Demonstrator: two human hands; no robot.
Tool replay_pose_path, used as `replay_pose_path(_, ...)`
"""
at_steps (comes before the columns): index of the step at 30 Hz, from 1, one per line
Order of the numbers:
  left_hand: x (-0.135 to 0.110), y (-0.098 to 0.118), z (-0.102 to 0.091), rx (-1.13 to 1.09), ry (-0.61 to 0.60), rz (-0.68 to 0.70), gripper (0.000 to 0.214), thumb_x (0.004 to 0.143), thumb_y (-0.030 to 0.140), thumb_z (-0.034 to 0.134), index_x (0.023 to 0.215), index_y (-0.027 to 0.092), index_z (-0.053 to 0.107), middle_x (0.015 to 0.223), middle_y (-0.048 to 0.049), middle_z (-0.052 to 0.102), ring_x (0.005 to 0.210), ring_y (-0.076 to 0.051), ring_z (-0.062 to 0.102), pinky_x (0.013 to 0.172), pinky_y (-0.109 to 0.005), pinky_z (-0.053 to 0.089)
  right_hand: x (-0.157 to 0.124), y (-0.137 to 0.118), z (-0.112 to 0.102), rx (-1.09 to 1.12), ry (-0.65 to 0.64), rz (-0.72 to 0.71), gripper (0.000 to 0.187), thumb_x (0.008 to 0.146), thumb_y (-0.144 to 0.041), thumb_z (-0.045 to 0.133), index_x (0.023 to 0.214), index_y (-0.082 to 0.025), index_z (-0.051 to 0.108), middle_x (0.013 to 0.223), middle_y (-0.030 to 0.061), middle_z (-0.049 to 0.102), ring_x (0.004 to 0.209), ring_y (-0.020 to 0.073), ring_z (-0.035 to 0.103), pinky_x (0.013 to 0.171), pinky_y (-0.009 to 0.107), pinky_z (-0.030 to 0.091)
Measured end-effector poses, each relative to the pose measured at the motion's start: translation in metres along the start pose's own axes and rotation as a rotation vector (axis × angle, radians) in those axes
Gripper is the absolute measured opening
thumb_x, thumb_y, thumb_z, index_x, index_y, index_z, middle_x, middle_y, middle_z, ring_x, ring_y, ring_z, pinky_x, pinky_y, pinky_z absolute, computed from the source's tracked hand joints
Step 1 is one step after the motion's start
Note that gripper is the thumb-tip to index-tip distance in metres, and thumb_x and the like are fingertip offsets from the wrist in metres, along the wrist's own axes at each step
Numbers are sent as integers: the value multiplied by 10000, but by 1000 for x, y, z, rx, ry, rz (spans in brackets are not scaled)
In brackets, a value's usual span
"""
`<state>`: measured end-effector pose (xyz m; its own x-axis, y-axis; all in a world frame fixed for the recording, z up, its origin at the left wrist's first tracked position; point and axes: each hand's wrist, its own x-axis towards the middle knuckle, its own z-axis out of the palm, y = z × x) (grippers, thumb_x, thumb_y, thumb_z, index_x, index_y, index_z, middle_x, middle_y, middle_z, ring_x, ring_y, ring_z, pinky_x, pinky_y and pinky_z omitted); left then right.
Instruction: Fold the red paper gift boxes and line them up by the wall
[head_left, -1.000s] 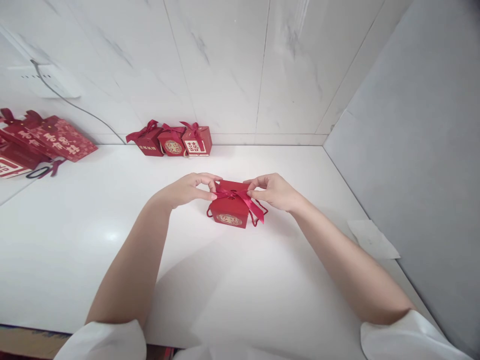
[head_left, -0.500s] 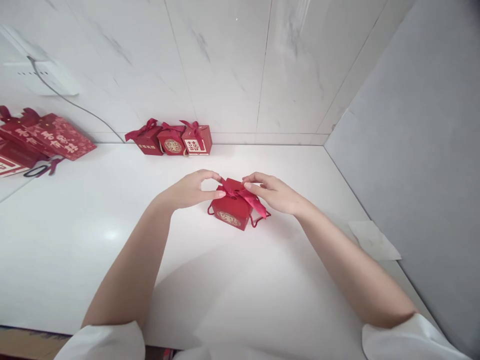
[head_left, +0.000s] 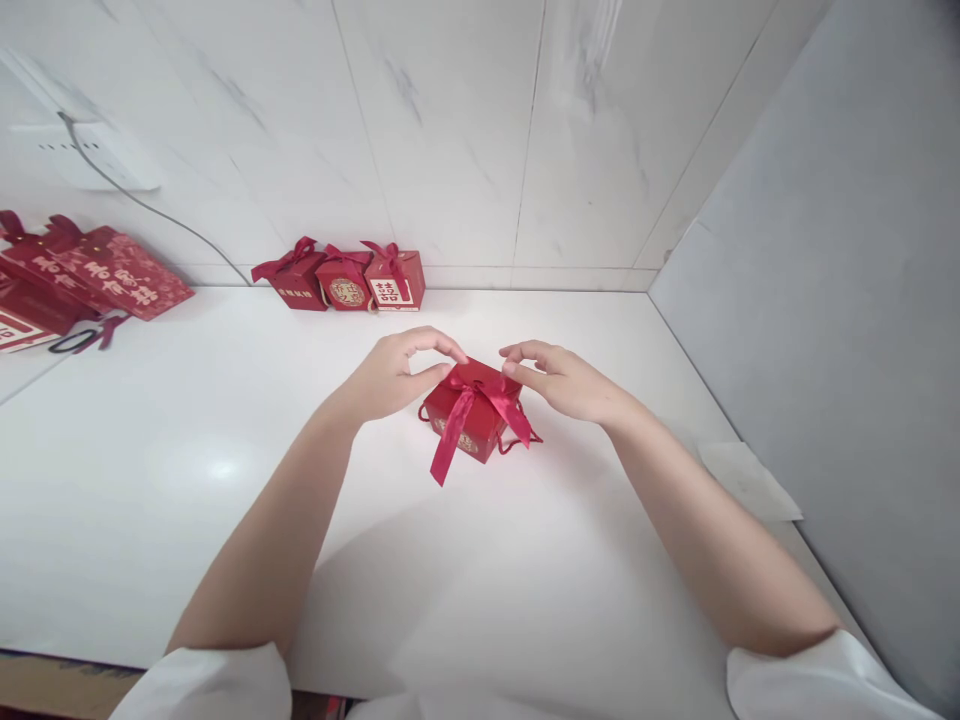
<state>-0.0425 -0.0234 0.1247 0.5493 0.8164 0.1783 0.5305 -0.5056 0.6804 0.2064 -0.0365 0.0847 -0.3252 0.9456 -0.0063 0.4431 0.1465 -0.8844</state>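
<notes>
A small red gift box with a gold emblem stands on the white table, turned slightly. A red satin ribbon crosses its top, and one tail hangs down over the front. My left hand pinches the ribbon at the box's upper left edge with thumb and forefinger. My right hand pinches the ribbon at the upper right edge. Thin red cord handles stick out at both sides of the box.
Three finished red gift boxes with bows line the back wall. Flat red cartons and scissors lie at the far left. A white paper scrap lies beside the grey right wall.
The box has turned a little and shifted back. A ribbon tail now hangs down over the front face. Both hands have moved slightly away from me, still pinching the ribbon.
</notes>
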Motion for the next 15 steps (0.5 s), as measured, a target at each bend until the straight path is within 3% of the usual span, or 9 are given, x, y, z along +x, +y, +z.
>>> replay_pose_path(2,2,-2,9,-7,36,-20,233,848,306,588,1041,270,713,1076,-50,645,974,-201,632,805,-322,555,-2,-2,-1,-24,-60,-16,239,888,-464,546,943,-260,658,1261,49,603,1190,264,520,1029,428,339)
replay_pose_path(6,4,-5,22,-63,-81,-102,209,823,365,631,982,274,732,1047,-55,579,677,-122,605,522,-257,534,-3,-5,0,-52,-124,-60,173,835,-422,626,901,-264,654,1280,33,589,1185,260,519,988,415,372)
replay_pose_path(10,5,-7,27,-67,-86,-59,141,802,331,658,886,244,731,965,-41,570,648,-104,578,510,-234,519,0,-2,2,-27,-85,-50,203,851,-420,602,804,-234,667,1265,47,606,1166,257,534,976,398,376)
replay_pose_path(15,6,-8,27,-114,-93,27,119,818,300,646,855,238,741,959,-42,581,745,-121,589,598,-231,527,4,3,1,132,-151,9,329,862,-508,576,790,-214,704,983,50,710,940,225,626,911,368,419)
